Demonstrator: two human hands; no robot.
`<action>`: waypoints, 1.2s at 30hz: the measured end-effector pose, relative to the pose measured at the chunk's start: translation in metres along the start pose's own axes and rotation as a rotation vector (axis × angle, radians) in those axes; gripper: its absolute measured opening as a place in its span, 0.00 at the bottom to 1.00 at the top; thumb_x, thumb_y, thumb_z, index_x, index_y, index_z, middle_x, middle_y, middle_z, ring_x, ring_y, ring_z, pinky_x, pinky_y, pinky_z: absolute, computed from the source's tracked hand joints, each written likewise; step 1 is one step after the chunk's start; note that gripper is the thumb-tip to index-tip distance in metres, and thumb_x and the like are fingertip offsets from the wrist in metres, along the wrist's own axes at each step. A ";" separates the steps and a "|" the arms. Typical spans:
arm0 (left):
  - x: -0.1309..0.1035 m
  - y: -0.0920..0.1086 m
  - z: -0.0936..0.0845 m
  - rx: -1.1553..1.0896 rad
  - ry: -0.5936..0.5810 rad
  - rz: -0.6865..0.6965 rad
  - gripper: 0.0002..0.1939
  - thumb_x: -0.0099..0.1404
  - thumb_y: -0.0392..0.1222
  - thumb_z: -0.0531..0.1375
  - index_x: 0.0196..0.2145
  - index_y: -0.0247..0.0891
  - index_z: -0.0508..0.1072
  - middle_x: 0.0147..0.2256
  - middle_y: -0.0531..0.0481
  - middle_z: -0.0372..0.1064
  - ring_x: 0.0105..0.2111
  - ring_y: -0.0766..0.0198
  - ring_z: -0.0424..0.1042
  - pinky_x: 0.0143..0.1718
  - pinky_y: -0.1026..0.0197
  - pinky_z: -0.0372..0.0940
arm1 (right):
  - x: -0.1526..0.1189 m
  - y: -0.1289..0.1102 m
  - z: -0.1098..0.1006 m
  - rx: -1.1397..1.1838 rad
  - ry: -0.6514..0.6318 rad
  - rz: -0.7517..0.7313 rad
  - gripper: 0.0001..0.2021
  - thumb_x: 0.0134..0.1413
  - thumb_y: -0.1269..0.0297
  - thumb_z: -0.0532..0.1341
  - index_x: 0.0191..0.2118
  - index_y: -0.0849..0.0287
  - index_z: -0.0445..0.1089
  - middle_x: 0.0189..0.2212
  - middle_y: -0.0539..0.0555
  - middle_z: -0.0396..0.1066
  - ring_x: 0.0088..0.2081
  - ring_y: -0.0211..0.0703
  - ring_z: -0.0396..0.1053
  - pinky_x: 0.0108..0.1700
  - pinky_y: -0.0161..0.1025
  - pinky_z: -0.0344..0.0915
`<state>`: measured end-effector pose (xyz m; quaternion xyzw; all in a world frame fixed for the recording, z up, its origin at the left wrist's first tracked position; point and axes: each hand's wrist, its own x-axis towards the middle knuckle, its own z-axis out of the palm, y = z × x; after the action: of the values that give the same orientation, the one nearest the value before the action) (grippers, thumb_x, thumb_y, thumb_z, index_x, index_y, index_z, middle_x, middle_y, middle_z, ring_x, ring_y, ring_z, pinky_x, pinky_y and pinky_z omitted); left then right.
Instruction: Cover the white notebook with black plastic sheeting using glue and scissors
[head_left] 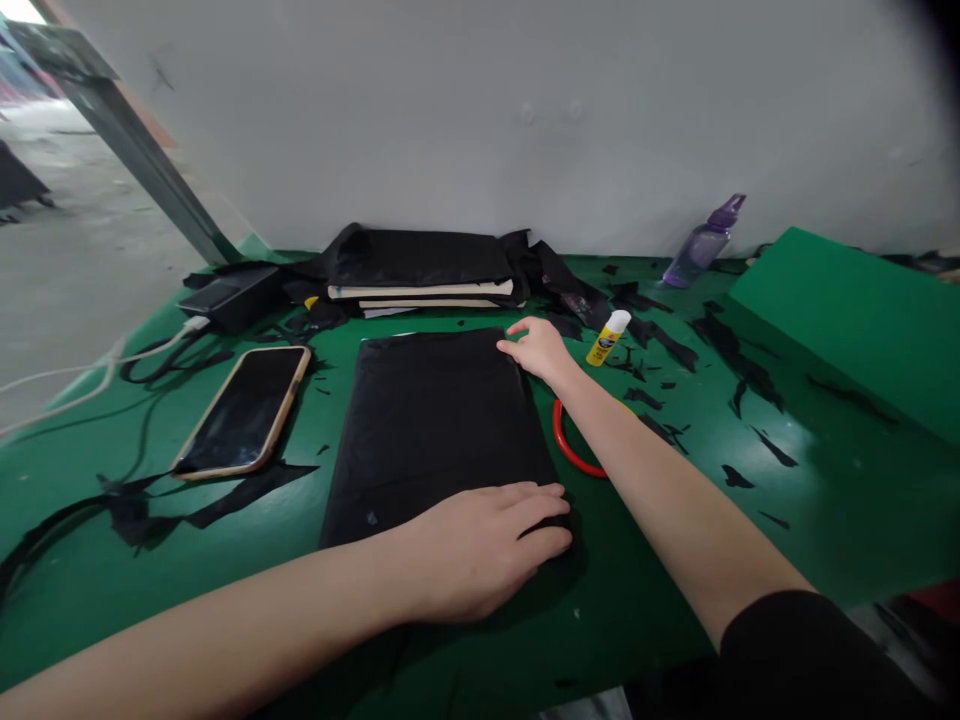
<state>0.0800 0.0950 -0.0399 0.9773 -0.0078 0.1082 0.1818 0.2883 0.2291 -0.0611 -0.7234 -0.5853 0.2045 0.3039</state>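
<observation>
Black book (442, 420) flat on desk (637, 630), between front and back edges. Left hand (484, 550) over book's near right corner; I cannot tell its grip. Right hand (538, 350) at far right corner: grip narrow, pinch uncertain. Phone (244, 412) toward desk's left edge.

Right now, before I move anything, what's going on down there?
A person has both bare hands at a flat black rectangular piece on a green table. The left hand lies across its near right corner. The right hand is at the far right corner; whether it grips is unclear. A glue stick is just right of it, a phone lies left, and black scraps are scattered around.
</observation>
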 end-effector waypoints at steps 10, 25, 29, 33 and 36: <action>-0.001 -0.001 0.002 0.012 0.004 0.003 0.16 0.66 0.34 0.49 0.51 0.30 0.64 0.53 0.38 0.62 0.60 0.56 0.54 0.61 0.55 0.51 | -0.017 -0.026 -0.008 -0.319 0.106 -0.103 0.23 0.49 0.62 0.60 0.52 0.62 0.59 0.35 0.60 0.70 0.36 0.50 0.68 0.36 0.45 0.62; -0.004 0.001 -0.001 0.023 -0.068 -0.003 0.24 0.64 0.41 0.52 0.57 0.30 0.58 0.58 0.40 0.56 0.61 0.54 0.49 0.63 0.55 0.46 | -0.038 -0.035 0.031 -0.496 -0.141 -0.409 0.44 0.56 0.38 0.38 0.63 0.77 0.45 0.64 0.67 0.41 0.65 0.55 0.37 0.64 0.50 0.37; -0.004 0.002 0.000 0.055 -0.061 -0.003 0.24 0.65 0.41 0.51 0.57 0.30 0.58 0.58 0.41 0.57 0.61 0.54 0.50 0.63 0.54 0.47 | -0.034 -0.031 0.028 -0.484 -0.144 -0.312 0.46 0.54 0.37 0.38 0.64 0.78 0.43 0.65 0.68 0.39 0.65 0.56 0.36 0.64 0.50 0.38; -0.005 0.001 0.003 0.099 -0.028 0.018 0.22 0.66 0.41 0.50 0.55 0.30 0.60 0.57 0.39 0.58 0.60 0.54 0.52 0.61 0.53 0.50 | -0.032 -0.029 0.026 -0.461 -0.166 -0.291 0.45 0.55 0.38 0.39 0.64 0.77 0.41 0.65 0.68 0.38 0.65 0.55 0.36 0.65 0.48 0.37; -0.005 0.001 0.004 0.151 0.040 0.079 0.18 0.66 0.40 0.50 0.51 0.30 0.65 0.54 0.41 0.62 0.58 0.55 0.56 0.59 0.53 0.53 | -0.032 -0.029 0.026 -0.448 -0.174 -0.283 0.44 0.55 0.39 0.39 0.64 0.76 0.41 0.65 0.67 0.38 0.66 0.54 0.36 0.65 0.48 0.37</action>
<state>0.0765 0.0926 -0.0445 0.9849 -0.0346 0.1349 0.1033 0.2432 0.2067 -0.0623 -0.6633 -0.7351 0.0866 0.1105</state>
